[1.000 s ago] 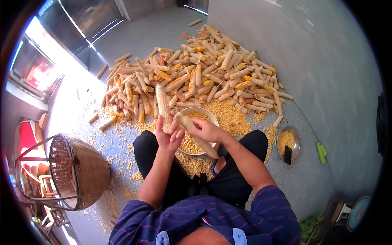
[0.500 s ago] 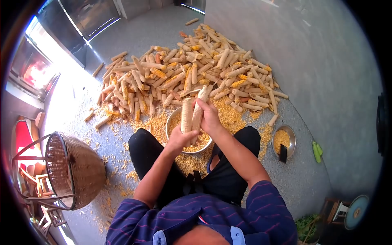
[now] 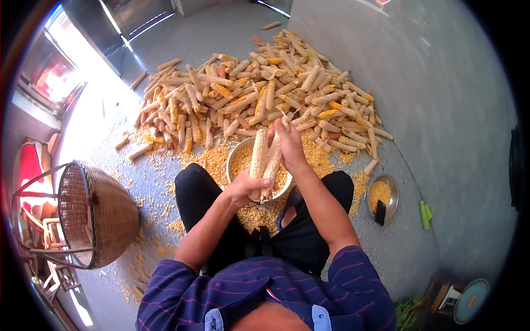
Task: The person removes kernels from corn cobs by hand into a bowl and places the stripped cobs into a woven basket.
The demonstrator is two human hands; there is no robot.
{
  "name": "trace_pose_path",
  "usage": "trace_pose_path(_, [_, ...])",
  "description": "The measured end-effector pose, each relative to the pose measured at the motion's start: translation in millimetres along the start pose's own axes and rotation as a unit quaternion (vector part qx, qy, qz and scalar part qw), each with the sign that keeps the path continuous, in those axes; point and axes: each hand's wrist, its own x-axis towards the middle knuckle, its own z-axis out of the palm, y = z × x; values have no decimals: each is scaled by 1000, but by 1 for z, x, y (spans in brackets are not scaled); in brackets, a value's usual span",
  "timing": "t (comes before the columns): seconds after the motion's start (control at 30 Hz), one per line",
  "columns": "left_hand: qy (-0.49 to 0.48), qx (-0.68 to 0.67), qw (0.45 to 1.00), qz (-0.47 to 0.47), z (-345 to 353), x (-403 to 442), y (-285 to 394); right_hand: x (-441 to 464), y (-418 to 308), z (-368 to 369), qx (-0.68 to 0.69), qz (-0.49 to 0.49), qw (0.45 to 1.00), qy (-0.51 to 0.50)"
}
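Note:
Two pale corn cobs, a left cob [image 3: 258, 157] and a right cob [image 3: 272, 165], stand side by side over a metal bowl [image 3: 230, 172] of yellow kernels. My left hand [image 3: 246, 186] wraps round the lower end of the left cob, its thumb reaching towards the right one. My right hand [image 3: 290, 145] grips the upper part of the right cob. The cobs look almost bare of kernels and lie against each other near their lower ends. Loose kernels [image 3: 212, 160] are scattered round the bowl, between my knees.
Beyond the bowl spreads a large pile of cobs [image 3: 243, 88]. A wicker basket [image 3: 113, 215] lies tipped at the left. On the right are a small metal bowl [image 3: 393, 193] with kernels, a black phone-like object [image 3: 380, 212] and a green object [image 3: 425, 214] by the wall.
Since one second ago, the cobs have gone from crossed and apart to side by side, both upright over the bowl. My right hand has moved up with its cob. The view has shifted slightly.

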Motion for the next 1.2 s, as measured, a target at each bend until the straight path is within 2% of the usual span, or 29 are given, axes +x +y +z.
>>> trace_pose_path(0.1, [-26, -70, 997, 2, -6, -12, 0, -3, -5, 8, 38, 19, 999, -23])
trace_pose_path(0.17, [-59, -130, 990, -16, -12, -19, 11, 1, -12, 13, 170, 28, 985, -14])
trace_pose_path(0.2, [-52, -111, 992, 17, -10, -30, 17, 7, -13, 5, 194, 39, 980, 11])
trace_pose_path(0.27, [-4, -131, 989, 74, -13, -62, 29, 17, -6, -18, 200, 46, 978, 28])
trace_pose_path(0.33, [46, -134, 977, 158, -38, -102, 42, 29, 6, -45, 188, 101, 977, 5])
trace_pose_path(0.37, [79, -127, 967, 208, -50, -124, 53, 16, -2, -31, 147, 106, 983, 36])
trace_pose_path(0.4, [164, -128, 951, 231, -69, -151, 63, 14, -1, -35, 164, 124, 979, -2])
trace_pose_path(0.5, [347, -85, 883, 305, -113, -233, 112, -4, -10, -12, 79, 137, 987, -11])
trace_pose_path(0.53, [452, -35, 833, 319, -115, -257, 137, -6, -10, -9, 33, 129, 991, -29])
trace_pose_path(0.57, [517, -44, 767, 376, -114, -275, 159, -11, -10, -9, -11, 120, 992, -41])
trace_pose_path(0.6, [565, -56, 740, 359, -90, -295, 177, -12, -11, -4, -12, 123, 991, -48])
trace_pose_path(0.63, [435, -181, 724, 503, -173, -329, 190, -6, -2, -10, -8, 129, 990, -56])
trace_pose_path(0.67, [380, -77, 762, 519, -243, -372, 182, -3, 6, -18, 13, 124, 989, -81])
trace_pose_path(0.7, [450, -305, 645, 537, -233, -366, 196, -5, 2, -9, -19, 119, 990, -66])
trace_pose_path(0.77, [558, -277, 613, 486, -231, -343, 199, -2, -1, -7, -34, 104, 991, -78])
trace_pose_path(0.8, [619, -198, 591, 478, -208, -310, 192, 2, 2, -11, -36, 96, 993, -62])
trace_pose_path(0.83, [577, -140, 662, 458, -193, -286, 182, 6, 6, -15, -38, 92, 993, -55])
trace_pose_path(0.9, [485, -62, 763, 424, -140, -219, 167, 16, 11, -21, -69, 84, 994, -29])
trace_pose_path(0.97, [332, -2, 860, 388, -113, -162, 161, 32, 21, -27, -103, 86, 991, -1])
trace_pose_path(1.03, [333, 84, 871, 351, -60, -99, 166, 59, 32, -37, -114, 108, 987, 29])
trace_pose_path(1.1, [283, 103, 890, 341, -43, -46, 164, 92, 37, -50, -183, 187, 965, 14])
trace_pose_path(1.13, [258, 54, 909, 323, -44, -25, 159, 110, 38, -55, -184, 186, 965, 17])
trace_pose_path(1.17, [234, 5, 923, 305, -48, -7, 156, 129, 41, -59, -342, 212, 916, -15])
trace_pose_path(1.2, [248, -60, 926, 277, -50, 3, 153, 147, 47, -62, -488, 233, 840, -45])
